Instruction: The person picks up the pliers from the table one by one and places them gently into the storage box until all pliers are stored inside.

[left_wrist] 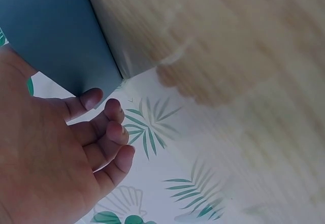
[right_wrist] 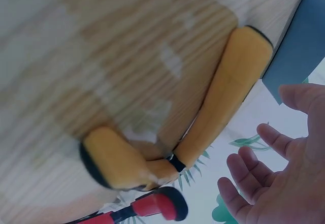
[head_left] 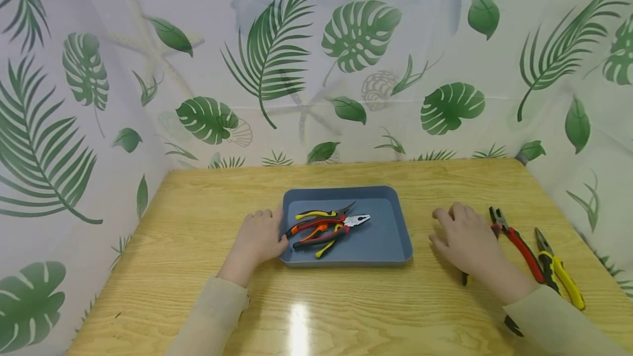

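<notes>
My left hand [head_left: 259,238] is at the left side of a blue-grey tray [head_left: 390,257]; its thumb hooks over the rim and an index fingertip [left_wrist: 92,98] meets the outer wall. Inside the tray lie red-and-black combination pliers [head_left: 357,220], crossed over pliers with yellow handles [head_left: 314,214] and an orange-handled tool [head_left: 316,231]. Right of the tray, my right hand [head_left: 467,240] hovers with loosely bent fingers and nothing in its grasp. Orange-handled pliers [right_wrist: 228,92] lie close by, mostly hidden in the head view by that hand and forearm.
Red-handled pliers [head_left: 526,254] and yellow-and-black long-nose pliers [head_left: 561,276] lie on the wooden table [head_left: 346,312] at the right, partly under my right forearm in the head view. A leaf-patterned cloth [head_left: 296,70] stands behind the table and along both sides.
</notes>
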`<state>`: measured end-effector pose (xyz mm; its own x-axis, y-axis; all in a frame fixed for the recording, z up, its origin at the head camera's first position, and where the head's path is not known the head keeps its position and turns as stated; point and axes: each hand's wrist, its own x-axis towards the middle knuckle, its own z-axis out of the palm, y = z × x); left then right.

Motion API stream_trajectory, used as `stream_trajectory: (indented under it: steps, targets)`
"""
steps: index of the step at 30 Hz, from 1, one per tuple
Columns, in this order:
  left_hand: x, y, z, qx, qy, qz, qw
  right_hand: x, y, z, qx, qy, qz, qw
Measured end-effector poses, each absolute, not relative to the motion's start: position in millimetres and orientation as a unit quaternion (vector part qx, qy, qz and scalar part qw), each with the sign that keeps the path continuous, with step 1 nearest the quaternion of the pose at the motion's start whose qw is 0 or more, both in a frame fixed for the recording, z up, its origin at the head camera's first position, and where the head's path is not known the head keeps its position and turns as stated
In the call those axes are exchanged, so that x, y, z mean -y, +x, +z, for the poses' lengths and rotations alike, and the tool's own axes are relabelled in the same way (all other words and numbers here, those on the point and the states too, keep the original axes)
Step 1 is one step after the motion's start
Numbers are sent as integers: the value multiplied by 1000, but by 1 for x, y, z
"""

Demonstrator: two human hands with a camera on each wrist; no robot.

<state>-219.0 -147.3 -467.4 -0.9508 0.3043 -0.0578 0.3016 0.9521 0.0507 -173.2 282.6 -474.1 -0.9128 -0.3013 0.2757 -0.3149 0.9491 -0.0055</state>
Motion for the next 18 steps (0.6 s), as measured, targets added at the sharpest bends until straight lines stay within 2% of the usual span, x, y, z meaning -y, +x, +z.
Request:
stream_trajectory:
  steps: [7,18]
  targets:
    - [147,-218,-467,-987,155,20,33,-287,-171,-474,976,157,30,147]
    - [147,-219,-469,-987,154,20,37,-297,-166,-472,985,128,33,115]
